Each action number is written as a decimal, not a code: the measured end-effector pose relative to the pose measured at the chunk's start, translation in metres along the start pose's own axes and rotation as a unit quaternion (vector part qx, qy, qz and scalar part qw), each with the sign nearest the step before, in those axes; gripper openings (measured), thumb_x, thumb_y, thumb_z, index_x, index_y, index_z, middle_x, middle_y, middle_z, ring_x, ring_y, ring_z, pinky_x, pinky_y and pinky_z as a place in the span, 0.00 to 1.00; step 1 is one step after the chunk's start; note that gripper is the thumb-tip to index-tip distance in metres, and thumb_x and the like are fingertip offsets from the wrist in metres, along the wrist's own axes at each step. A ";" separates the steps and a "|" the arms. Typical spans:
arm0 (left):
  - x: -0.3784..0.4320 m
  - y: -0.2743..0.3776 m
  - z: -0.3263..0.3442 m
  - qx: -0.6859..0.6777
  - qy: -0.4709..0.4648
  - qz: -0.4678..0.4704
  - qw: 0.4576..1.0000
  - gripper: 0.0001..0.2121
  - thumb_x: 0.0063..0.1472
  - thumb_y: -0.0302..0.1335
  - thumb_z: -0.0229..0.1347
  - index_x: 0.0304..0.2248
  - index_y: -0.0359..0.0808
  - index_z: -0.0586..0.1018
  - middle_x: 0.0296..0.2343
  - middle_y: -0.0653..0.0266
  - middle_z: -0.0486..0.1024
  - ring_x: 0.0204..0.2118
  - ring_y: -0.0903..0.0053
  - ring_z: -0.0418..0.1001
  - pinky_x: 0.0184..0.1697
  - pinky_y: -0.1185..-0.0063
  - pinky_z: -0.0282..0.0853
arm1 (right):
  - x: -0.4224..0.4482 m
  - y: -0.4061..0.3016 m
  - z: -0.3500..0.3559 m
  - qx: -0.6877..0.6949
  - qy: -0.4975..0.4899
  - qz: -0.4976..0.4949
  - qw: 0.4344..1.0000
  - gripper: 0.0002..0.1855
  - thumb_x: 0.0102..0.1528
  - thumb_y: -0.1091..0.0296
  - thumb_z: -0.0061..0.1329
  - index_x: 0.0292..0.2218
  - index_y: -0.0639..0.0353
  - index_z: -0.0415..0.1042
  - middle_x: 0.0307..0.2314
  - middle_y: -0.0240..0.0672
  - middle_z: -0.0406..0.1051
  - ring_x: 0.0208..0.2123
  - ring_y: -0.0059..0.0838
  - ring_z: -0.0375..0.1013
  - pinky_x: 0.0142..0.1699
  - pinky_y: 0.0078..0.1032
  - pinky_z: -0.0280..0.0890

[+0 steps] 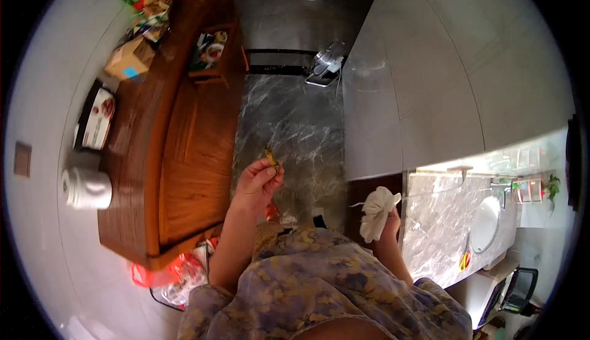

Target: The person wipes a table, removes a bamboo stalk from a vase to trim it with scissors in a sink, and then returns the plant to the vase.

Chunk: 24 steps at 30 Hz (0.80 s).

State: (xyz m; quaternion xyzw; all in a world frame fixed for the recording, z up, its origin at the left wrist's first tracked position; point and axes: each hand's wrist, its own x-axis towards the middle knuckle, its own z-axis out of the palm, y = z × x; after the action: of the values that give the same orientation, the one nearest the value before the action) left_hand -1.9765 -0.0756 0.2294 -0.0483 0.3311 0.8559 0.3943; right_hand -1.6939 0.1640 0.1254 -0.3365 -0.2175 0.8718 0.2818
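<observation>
Between the thumb and fingers of my left hand (259,184) is a small yellowish-brown scrap (271,156), too small to name exactly. It points up and away from me, above the dark marble-patterned floor. My right hand (391,227) grips a bunched white cloth (379,213), whose folds cover most of the fingers. A thin pale string or strip sticks out from the cloth's left side. Both hands are raised in front of my patterned garment (313,280), well apart from each other.
Along the left runs a wooden cabinet (198,155) with an open drawer (214,52), a cardboard box (131,58) and a white canister (87,188). A fan-like appliance (328,63) stands on the floor ahead. On the right are a marble-patterned counter (433,224), a basin (485,224) and scissors (464,260).
</observation>
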 end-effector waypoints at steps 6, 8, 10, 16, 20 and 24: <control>0.176 0.096 0.024 0.015 -0.024 -0.018 0.999 0.04 0.54 0.19 0.55 0.31 0.34 0.75 0.31 0.60 0.75 0.30 0.78 0.72 0.33 0.84 0.72 | 0.104 0.008 0.086 0.156 -0.072 0.081 0.982 0.25 0.53 0.67 0.30 0.52 0.66 0.56 0.43 0.49 0.64 0.44 0.46 0.67 0.48 0.42 0.64; 0.236 0.122 0.035 0.013 -0.032 -0.015 0.999 0.05 0.54 0.19 0.55 0.32 0.34 0.75 0.32 0.60 0.74 0.30 0.78 0.72 0.33 0.84 0.72 | 0.151 0.006 0.100 0.144 -0.042 0.068 0.986 0.24 0.54 0.67 0.30 0.51 0.67 0.56 0.43 0.50 0.64 0.44 0.45 0.67 0.48 0.42 0.65; 0.297 0.142 0.049 0.007 -0.033 0.010 0.999 0.04 0.54 0.20 0.55 0.31 0.33 0.75 0.32 0.60 0.74 0.30 0.79 0.71 0.32 0.86 0.71 | 0.213 -0.001 0.098 0.089 0.012 0.055 0.994 0.24 0.55 0.64 0.30 0.50 0.69 0.57 0.42 0.49 0.65 0.44 0.44 0.67 0.47 0.41 0.65; 0.470 0.200 0.086 0.009 -0.047 0.054 0.997 0.07 0.55 0.21 0.55 0.35 0.33 0.74 0.30 0.62 0.74 0.29 0.80 0.71 0.33 0.87 0.70 | 0.447 -0.044 0.197 0.117 -0.040 0.039 0.992 0.24 0.56 0.61 0.32 0.48 0.68 0.62 0.40 0.48 0.67 0.42 0.45 0.69 0.46 0.44 0.65; 0.572 0.244 0.117 -0.002 -0.073 0.045 0.996 0.07 0.55 0.22 0.55 0.35 0.33 0.74 0.30 0.63 0.74 0.29 0.80 0.71 0.33 0.86 0.70 | 0.593 -0.092 0.282 0.113 -0.114 0.072 0.984 0.24 0.55 0.60 0.30 0.47 0.68 0.63 0.39 0.48 0.68 0.41 0.45 0.70 0.45 0.43 0.66; 0.679 0.282 0.128 -0.011 -0.041 0.075 0.996 0.08 0.56 0.22 0.54 0.36 0.32 0.74 0.30 0.64 0.73 0.29 0.81 0.71 0.33 0.86 0.69 | 0.690 -0.123 0.413 0.093 -0.170 0.083 0.978 0.23 0.55 0.60 0.31 0.46 0.68 0.64 0.38 0.46 0.69 0.38 0.44 0.71 0.42 0.41 0.67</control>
State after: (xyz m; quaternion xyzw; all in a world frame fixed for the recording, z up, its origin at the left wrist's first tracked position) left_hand -2.6177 0.3057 0.2441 0.0071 0.3082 0.8877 0.3419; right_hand -2.3678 0.6178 0.1556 -0.1731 -0.1514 0.9530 0.1974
